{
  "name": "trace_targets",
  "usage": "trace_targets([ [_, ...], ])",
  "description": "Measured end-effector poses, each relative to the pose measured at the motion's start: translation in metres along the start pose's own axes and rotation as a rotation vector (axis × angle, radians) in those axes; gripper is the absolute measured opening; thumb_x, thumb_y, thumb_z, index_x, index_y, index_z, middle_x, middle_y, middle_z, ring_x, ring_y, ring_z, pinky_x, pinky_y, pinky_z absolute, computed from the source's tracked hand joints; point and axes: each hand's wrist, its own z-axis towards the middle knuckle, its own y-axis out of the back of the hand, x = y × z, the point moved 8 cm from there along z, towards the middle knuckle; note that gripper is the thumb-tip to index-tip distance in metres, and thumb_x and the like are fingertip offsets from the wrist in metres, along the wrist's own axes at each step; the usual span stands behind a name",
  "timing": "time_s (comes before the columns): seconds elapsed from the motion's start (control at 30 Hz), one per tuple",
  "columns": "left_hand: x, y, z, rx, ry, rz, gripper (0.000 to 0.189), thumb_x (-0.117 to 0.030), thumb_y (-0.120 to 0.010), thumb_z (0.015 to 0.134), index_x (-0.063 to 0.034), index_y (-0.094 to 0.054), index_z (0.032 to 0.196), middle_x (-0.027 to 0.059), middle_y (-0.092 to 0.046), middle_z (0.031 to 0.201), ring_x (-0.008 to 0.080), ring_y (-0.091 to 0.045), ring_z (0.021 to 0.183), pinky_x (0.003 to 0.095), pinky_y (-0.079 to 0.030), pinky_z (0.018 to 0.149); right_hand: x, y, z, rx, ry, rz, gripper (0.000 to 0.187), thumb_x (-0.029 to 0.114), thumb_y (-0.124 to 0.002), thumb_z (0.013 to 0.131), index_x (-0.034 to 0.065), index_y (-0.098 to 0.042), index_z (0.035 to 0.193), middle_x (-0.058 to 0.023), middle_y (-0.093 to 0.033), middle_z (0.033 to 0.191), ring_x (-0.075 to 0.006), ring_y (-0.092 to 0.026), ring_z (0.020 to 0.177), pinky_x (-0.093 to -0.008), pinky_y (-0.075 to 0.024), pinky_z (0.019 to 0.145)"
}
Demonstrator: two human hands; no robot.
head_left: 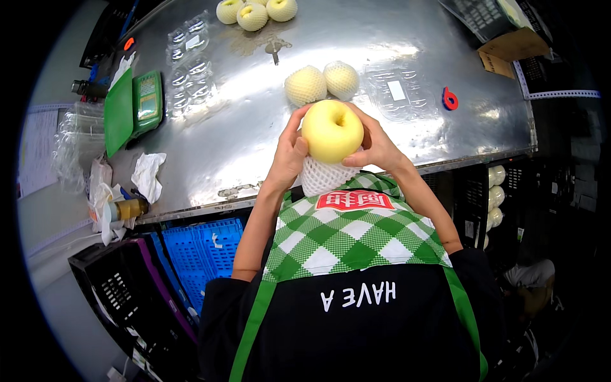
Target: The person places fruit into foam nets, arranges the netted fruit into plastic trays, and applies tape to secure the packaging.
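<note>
A bare yellow apple [332,131] sits between my two hands above the front of the metal table, its hollowed end facing up. My left hand [288,157] grips its left side, and my right hand [379,145] grips the right with the thumb at the lower edge. A white foam net sleeve [327,176] bunches under the apple on the apron side; whether it still wraps the fruit's underside is hidden. Just beyond my fingers stand two yellow fruits in foam nets, a left one [305,86] and a right one [341,79].
To the right lie a clear plastic clamshell [396,90] and a red-and-blue tape roll [449,99]. More clamshells [191,86] lie left, beside a green scale [147,102]. Several netted fruits [252,16] stand at the far edge. Crumpled tissue [149,176] lies front left; blue crates [205,253] stand below.
</note>
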Motion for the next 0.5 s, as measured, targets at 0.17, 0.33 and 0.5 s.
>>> trace_targets([
  [0.17, -0.003, 0.004, -0.003, 0.02, -0.025, -0.01, 0.096, -0.064, -0.066, 0.074, -0.0026, -0.032, 0.14, 0.0133, -0.053, 0.126, 0.0196, -0.054, 0.115, 0.0325, -0.043, 0.096, 0.028, -0.011, -0.002, -0.008, 0.081, -0.301, 0.09, 0.016, -0.078, 0.062, 0.0037, -0.034, 0.14, -0.0098, -0.047, 0.131, -0.0202, -0.05, 0.119, -0.0329, -0.0422, 0.099],
  [0.33, 0.003, 0.003, -0.003, -0.052, -0.007, -0.292, 0.078, -0.046, -0.066, 0.083, -0.001, -0.035, 0.138, 0.0127, -0.051, 0.128, 0.0196, -0.053, 0.116, 0.0319, -0.045, 0.096, 0.062, -0.024, -0.01, -0.21, 0.288, -0.667, 0.089, 0.015, -0.079, 0.061, 0.0046, -0.037, 0.138, -0.0106, -0.045, 0.134, -0.0188, -0.06, 0.104, -0.0299, -0.0499, 0.088],
  [0.5, -0.014, -0.012, 0.002, -0.079, -0.161, -0.084, 0.056, -0.023, -0.058, 0.091, -0.0014, -0.035, 0.138, 0.0138, -0.05, 0.128, 0.0173, -0.055, 0.112, 0.0295, -0.047, 0.093, 0.064, -0.025, -0.01, -0.333, 0.249, -0.976, 0.082, 0.02, -0.079, 0.067, 0.0072, -0.037, 0.136, -0.0138, -0.049, 0.126, -0.0255, -0.059, 0.107, -0.0348, -0.0535, 0.084],
])
